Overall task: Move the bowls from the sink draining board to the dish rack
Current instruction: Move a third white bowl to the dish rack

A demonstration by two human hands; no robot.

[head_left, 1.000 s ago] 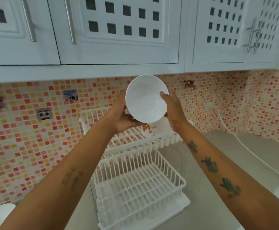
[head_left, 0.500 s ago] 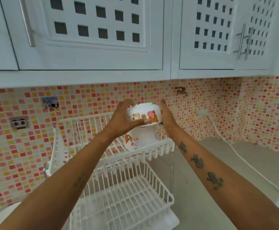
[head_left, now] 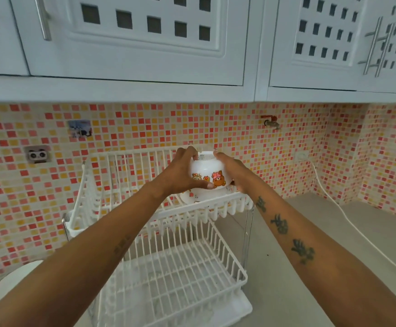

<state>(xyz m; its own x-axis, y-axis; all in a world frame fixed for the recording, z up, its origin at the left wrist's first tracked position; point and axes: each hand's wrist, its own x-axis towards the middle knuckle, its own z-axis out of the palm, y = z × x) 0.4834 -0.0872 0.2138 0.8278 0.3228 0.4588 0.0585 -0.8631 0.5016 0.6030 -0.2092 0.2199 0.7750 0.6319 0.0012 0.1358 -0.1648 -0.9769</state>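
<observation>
We are clasping the inverted bowl (head_left: 207, 172) with left hand (head_left: 180, 175) and right hand (head_left: 236, 172), over the dish rack (head_left: 126, 175)'s upper tier. It is probably glazed ceramic: rigid, slippery, breakable, so we are gripping its sides.

We see a grey countertop (head_left: 305, 232) running along the tiled wall into the corner on the right. On it stands a white two-tier wire dish rack (head_left: 180, 267), its lower basket sitting on a white drip tray (head_left: 239, 308). A white cable (head_left: 348, 223) trails across the counter from the wall. White plates (head_left: 10, 282) rest at the left edge.
</observation>
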